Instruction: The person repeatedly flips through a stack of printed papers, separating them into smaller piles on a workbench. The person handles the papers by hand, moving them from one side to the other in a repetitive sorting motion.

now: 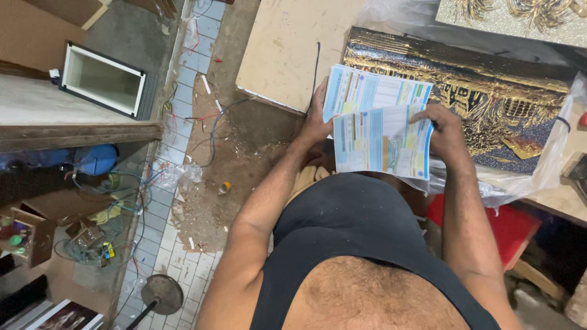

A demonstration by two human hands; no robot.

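Both hands hold a folded printed paper sheet (pixel 379 119), white and blue with coloured tables, in front of my chest. My left hand (pixel 316 120) grips its left edge, thumb side under the sheet. My right hand (pixel 445 129) grips its right edge, with fingers curled over the top corner. The sheet hangs over the edge of a worktable (pixel 281 49). Just behind it lies a dark panel with gold relief decoration (pixel 489 98), partly wrapped in clear plastic (pixel 538 171).
A second gold-decorated panel (pixel 520 18) lies at the far right. A red object (pixel 513 226) sits under the table. On the dirt and tile floor are loose wires (pixel 208 122), a white open box frame (pixel 104 79), a blue container (pixel 95 160) and a round metal stand base (pixel 162 294).
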